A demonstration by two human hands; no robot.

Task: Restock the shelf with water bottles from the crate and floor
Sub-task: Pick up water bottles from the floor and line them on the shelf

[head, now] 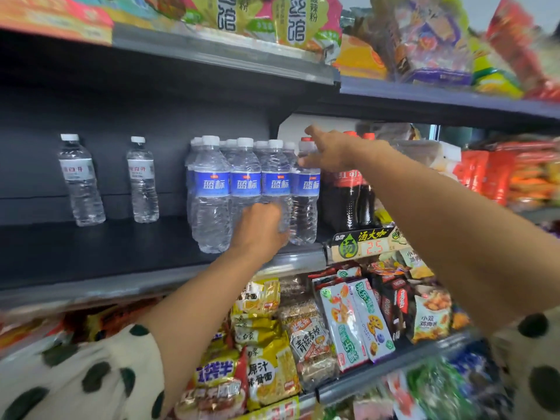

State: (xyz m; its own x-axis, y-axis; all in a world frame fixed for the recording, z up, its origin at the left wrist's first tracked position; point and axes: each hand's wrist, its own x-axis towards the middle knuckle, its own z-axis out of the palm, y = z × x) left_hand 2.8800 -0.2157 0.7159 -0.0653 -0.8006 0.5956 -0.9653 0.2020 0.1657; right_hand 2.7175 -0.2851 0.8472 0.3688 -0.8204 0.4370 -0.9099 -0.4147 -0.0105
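Read 蓝标 in white on blue wrap labels across a cluster of clear ribbed water bottles (245,189) with white caps, standing upright and packed side by side on the dark shelf (91,253), just right of centre. Seemed bound in clear film, though not sure. Two more water bottles well apart at 9 o'clock from the cluster: left white-label bottle (80,180) and second white-label bottle (142,180), each marked 白开 on a pale band, both upright near the back wall.

Left hand (260,230) curled round the lower body of a front bottle in the cluster, gripping it near the shelf's front edge. Right hand (327,153) reached to the top right of the cluster at 1 o'clock, fingers wrapped about the neck of the rightmost bottle just under its cap. Cream sleeves with dark green dots on both arms.

Just beside the cluster at 3 o'clock, dark cola bottles (348,195) with red labels and red caps, writing only partly legible. Below them a price tag (368,242) showing 汤大咖 and red digits 2.5.

At 6 o'clock, a lower tier packed with crinkly plastic packets: yellow noodle packs (266,353) reading 原汁 and 白家, a clear grain-bar pack (309,338) reading 青稞麦棒, a flat white-and-green box (354,325), a snack bag (431,319) marked 小双. At 12 o'clock, glossy bags (297,22) on the upper tier printed 酸辣粉.
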